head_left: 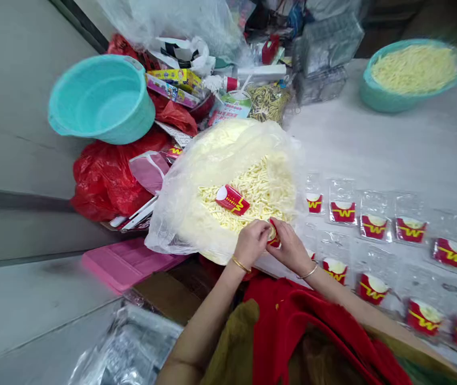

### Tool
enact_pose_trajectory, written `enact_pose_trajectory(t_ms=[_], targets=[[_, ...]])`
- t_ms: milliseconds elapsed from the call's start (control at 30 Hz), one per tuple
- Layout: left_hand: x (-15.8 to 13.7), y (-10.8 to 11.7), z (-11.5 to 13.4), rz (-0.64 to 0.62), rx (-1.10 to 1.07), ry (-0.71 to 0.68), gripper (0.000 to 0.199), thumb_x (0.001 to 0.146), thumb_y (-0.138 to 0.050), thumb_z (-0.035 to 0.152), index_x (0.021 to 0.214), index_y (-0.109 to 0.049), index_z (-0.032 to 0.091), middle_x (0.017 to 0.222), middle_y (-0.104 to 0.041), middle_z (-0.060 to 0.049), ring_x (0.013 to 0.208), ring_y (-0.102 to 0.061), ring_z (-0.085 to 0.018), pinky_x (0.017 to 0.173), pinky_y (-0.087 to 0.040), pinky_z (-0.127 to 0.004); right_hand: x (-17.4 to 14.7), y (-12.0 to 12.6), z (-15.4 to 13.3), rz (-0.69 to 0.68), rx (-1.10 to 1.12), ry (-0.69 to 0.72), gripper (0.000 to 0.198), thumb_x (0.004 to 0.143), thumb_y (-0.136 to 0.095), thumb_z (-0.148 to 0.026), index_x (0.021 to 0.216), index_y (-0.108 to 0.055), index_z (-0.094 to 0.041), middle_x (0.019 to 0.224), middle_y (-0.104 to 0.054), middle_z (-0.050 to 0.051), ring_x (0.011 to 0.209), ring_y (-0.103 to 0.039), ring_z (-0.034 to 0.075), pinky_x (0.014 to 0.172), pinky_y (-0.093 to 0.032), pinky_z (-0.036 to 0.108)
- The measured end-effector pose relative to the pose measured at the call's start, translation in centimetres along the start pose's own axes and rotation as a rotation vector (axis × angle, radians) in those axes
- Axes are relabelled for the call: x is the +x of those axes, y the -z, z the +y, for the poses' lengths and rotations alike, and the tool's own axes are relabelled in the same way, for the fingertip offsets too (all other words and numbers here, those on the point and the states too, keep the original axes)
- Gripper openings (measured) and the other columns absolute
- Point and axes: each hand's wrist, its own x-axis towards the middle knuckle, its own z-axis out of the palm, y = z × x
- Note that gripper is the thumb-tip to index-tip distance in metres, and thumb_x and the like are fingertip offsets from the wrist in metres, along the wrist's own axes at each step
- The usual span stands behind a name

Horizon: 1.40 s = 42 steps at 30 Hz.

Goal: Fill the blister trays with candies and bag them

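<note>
My right hand (290, 251) is closed around a small red fries carton (273, 241), partly covered by my fingers. My left hand (251, 243) meets it from the other side, fingers pinched at the carton's pale opening; what they grip is hidden. Both hands are over the near edge of a large clear plastic bag (172, 219) with a heap of pale yellow fry-shaped sticks (256, 182) in it. On the heap lies another red carton (232, 199), tilted, with a yellow W-like mark.
On the right, clear packets (342, 208) with red cartons lie in rows on the white tabletop (332, 144). A turquoise basin (392, 101) of pale sticks stands beyond. An empty turquoise basin (103, 101) rests on red bags (108, 176) at left, beside boxes and clutter.
</note>
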Motion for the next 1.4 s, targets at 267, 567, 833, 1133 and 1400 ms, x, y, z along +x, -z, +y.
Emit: enact_pose_trajectory(t_ms=[267, 567, 833, 1133, 1400], targets=[[-0.6, -2.5, 1.8, 0.029, 0.132, -0.007, 0.016, 0.089, -0.045, 0.018, 0.093, -0.061, 0.019, 0.094, -0.063, -0.005, 0.092, -0.058, -0.018, 0.082, -0.043, -0.033, -1.1, -0.5, 1.9, 0.051, 0.072, -0.016, 0.065, 0.082, -0.055, -0.019, 0.140, -0.027, -0.019, 0.128, -0.048, 0.015, 0.119, -0.047, 0.028, 0.100, -0.041, 0.050], [2.0, 0.1, -5.5, 0.026, 0.465, 0.217, 0.031, 0.078, -0.050, 0.009, 0.104, -0.062, 0.019, 0.092, -0.063, -0.009, 0.094, -0.056, -0.024, 0.084, -0.036, -0.039, -1.8, 0.9, 3.6, 0.096, 0.057, -0.090, 0.070, 0.082, -0.062, -0.035, 0.139, -0.027, -0.018, 0.129, -0.047, 0.017, 0.119, -0.047, 0.029, 0.099, -0.042, 0.049], [2.4, 0.0, -9.0, 0.074, 0.230, 0.322, 0.012, 0.079, -0.053, 0.023, 0.070, -0.056, 0.016, 0.063, -0.053, 0.000, 0.064, -0.050, -0.014, 0.066, -0.037, -0.027, -1.4, 0.9, 3.3, 0.058, 0.060, -0.126, 0.072, 0.081, -0.063, -0.037, 0.140, -0.025, -0.017, 0.128, -0.048, 0.017, 0.117, -0.049, 0.030, 0.096, -0.045, 0.048], [1.7, 2.3, -4.6, 0.286, -1.131, 0.496, 0.025, 0.068, -0.073, 0.030, 0.069, -0.054, 0.015, 0.058, -0.040, 0.007, 0.052, -0.031, -0.004, 0.051, -0.024, -0.019, 0.3, 0.0, 1.8, 0.038, 0.037, -0.086, 0.071, 0.081, -0.063, -0.038, 0.139, -0.028, -0.017, 0.128, -0.048, 0.017, 0.119, -0.048, 0.030, 0.099, -0.043, 0.048], [1.2, 0.4, -2.6, 0.162, -0.618, 0.380, 0.025, 0.075, -0.064, 0.034, 0.064, -0.050, 0.016, 0.059, -0.044, 0.005, 0.055, -0.037, -0.007, 0.055, -0.028, -0.021, 1.4, -0.6, 0.1, 0.033, 0.034, -0.073, 0.070, 0.080, -0.064, -0.032, 0.138, -0.028, -0.017, 0.125, -0.050, 0.016, 0.116, -0.048, 0.029, 0.097, -0.044, 0.047]])
